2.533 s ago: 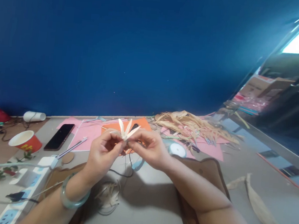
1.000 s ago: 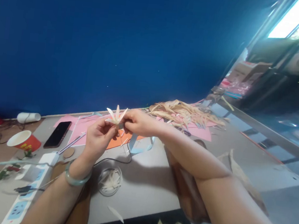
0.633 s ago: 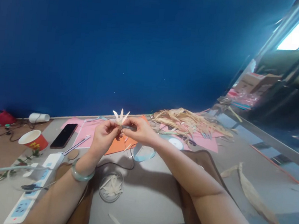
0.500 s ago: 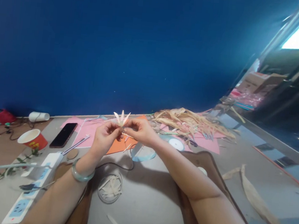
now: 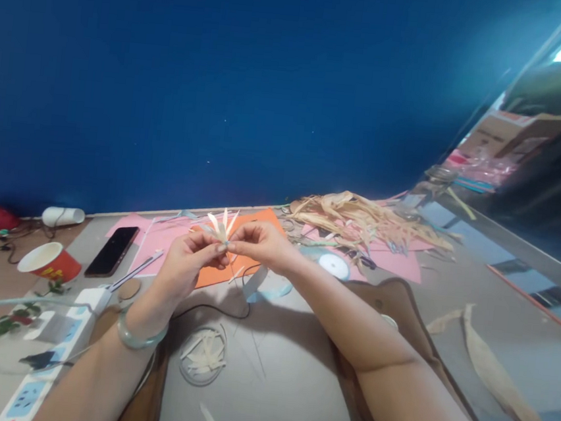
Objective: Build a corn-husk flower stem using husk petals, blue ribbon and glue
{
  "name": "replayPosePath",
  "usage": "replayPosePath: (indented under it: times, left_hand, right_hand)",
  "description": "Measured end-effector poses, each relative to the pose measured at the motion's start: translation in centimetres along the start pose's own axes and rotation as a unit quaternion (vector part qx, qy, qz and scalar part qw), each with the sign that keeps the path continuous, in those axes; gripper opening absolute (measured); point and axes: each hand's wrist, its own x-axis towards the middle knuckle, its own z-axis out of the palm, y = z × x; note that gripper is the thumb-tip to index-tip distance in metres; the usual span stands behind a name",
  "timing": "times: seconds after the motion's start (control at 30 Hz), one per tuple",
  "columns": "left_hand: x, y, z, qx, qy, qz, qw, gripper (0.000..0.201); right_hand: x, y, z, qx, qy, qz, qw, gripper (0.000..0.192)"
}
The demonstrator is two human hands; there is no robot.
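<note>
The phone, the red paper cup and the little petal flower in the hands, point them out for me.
phone (image 5: pixel 110 259), head view, middle of its dark screen.
red paper cup (image 5: pixel 55 268), head view, its red side wall.
petal flower (image 5: pixel 221 226), head view, the pale petals above the fingertips.

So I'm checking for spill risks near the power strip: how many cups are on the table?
1: a red paper cup at the table's far left, beside the phone. Others may be hidden.

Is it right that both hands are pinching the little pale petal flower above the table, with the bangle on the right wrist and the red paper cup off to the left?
Not quite. The head view shows the bangle on the left wrist. Otherwise yes: left hand and right hand pinch the petal flower above the table, red paper cup at left.
</note>
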Motion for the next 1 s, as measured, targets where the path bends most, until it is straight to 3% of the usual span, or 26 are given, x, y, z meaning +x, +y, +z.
replayPosePath:
  times: [0.23, 0.37, 0.7, 1.0]
  left_hand:
    - [-0.4, -0.3, 0.6, 0.061, 0.052, 0.058, 0.995, 0.020]
    - [-0.7, -0.4, 0.7, 0.066, 0.054, 0.083, 0.993, 0.022]
    - [-0.6, 0.1, 0.4, -0.025, -0.058, 0.034, 0.997, 0.031]
    - [-0.5, -0.3, -0.1, -0.029, -0.136, 0.020, 0.990, 0.020]
  right_hand:
    - [-0.1, -0.3, 0.9, -0.012, 0.037, -0.019, 0.999, 0.024]
    - [-0.3, -0.6, 1.0, -0.017, 0.049, -0.029, 0.998, 0.018]
    - [-0.9, -1.4, -0.3, 0.091, -0.090, 0.047, 0.991, 0.027]
    - [-1.1, -1.0, -0.1, 0.115, -0.165, 0.058, 0.978, 0.023]
